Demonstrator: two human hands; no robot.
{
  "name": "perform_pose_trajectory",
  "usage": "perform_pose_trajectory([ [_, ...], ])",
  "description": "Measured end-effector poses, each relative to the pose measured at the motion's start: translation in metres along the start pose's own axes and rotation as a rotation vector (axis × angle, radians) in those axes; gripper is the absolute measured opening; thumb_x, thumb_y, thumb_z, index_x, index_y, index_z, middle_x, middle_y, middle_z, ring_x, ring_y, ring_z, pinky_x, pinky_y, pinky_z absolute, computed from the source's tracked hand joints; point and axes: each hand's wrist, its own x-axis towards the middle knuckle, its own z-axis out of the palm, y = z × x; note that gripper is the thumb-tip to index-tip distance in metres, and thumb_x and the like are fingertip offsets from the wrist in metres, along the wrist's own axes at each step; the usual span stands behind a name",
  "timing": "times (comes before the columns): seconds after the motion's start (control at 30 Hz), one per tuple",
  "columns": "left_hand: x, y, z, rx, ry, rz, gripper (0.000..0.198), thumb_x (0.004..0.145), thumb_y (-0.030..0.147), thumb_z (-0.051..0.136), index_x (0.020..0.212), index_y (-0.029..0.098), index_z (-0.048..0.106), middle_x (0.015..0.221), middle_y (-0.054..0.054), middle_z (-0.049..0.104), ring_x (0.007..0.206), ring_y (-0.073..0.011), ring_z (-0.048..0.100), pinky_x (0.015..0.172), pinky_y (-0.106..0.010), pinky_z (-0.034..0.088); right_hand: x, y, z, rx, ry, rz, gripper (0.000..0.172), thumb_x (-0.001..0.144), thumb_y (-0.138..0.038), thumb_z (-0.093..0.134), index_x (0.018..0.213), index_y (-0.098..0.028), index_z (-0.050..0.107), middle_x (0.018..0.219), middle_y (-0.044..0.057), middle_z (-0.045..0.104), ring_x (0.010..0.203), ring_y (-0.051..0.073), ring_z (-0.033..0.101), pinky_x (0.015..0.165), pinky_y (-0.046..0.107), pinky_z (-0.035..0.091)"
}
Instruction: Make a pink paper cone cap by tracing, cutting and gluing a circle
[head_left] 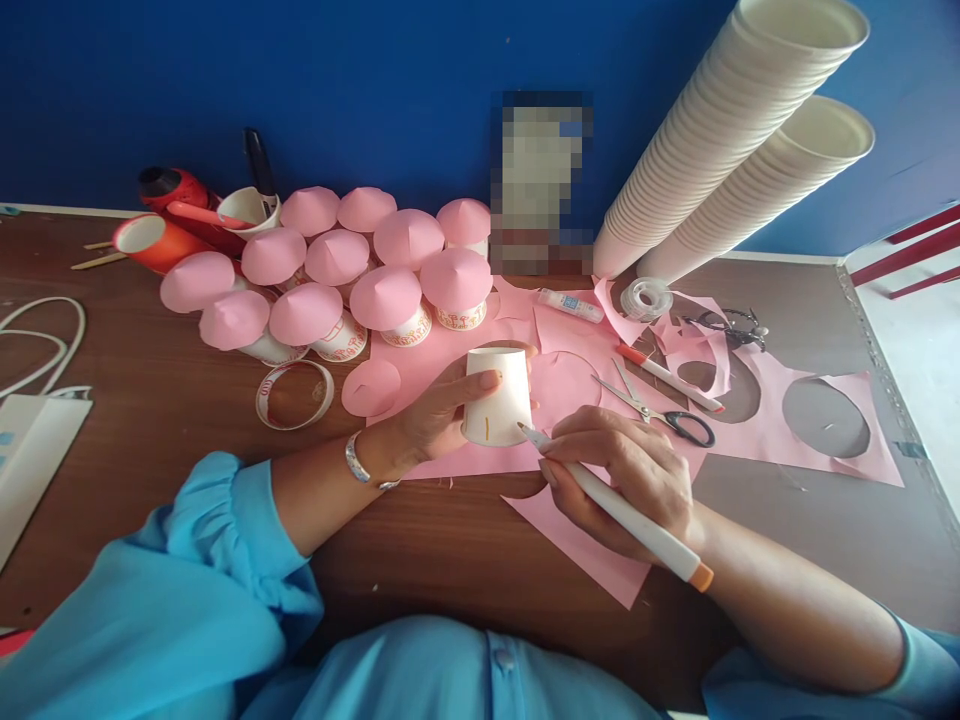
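Observation:
My left hand [442, 405] is wrapped round a white paper cup [498, 395], thumb across its front. The cup is held narrow end up above pink paper, and one short yellow-brown stroke shows low on its side. In my right hand [626, 475] is a white marker pen [630, 525] with an orange end. Its tip is at the cup's lower right side; whether it touches I cannot tell. Scissors [660, 410] lie just beyond my right hand. Several cups with pink paper cone tops [386, 297] stand behind my left hand, some with red-orange patterns on their sides.
Two tall stacks of white cups [735, 130] lean by the blue wall. Cut pink paper [765, 430], a tape roll [646, 298], a glue bottle [570, 305] and an orange-capped pen [667, 378] lie at right. A paper ring [295, 395] and a white cable [71, 340] are at left.

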Motion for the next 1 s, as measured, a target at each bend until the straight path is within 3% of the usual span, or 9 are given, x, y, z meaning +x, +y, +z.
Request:
perform_pose_trajectory([
  [0.23, 0.0, -0.0006, -0.0013, 0.039, -0.022, 0.001, 0.053, 0.078, 0.059, 0.081, 0.108, 0.018, 0.066, 0.093, -0.003, 0.055, 0.075, -0.0146, 0.051, 0.062, -0.025, 0.046, 0.0009, 0.0, 0.0009, -0.008, 0.011, -0.007, 0.014, 0.09, -0.003, 0.063, 0.093, -0.017, 0.062, 0.071, 0.005, 0.069, 0.061, 0.016, 0.069, 0.054, 0.025, 0.057],
  [1.0, 0.0006, -0.0036, -0.0048, 0.056, -0.059, 0.016, 0.055, 0.081, 0.059, 0.078, 0.113, 0.017, 0.066, 0.093, -0.005, 0.057, 0.077, -0.0156, 0.053, 0.064, -0.025, 0.046, 0.0004, 0.0016, 0.0012, -0.001, -0.024, -0.003, 0.018, 0.09, -0.004, 0.063, 0.097, -0.02, 0.063, 0.075, 0.002, 0.068, 0.063, 0.015, 0.069, 0.054, 0.025, 0.057],
])
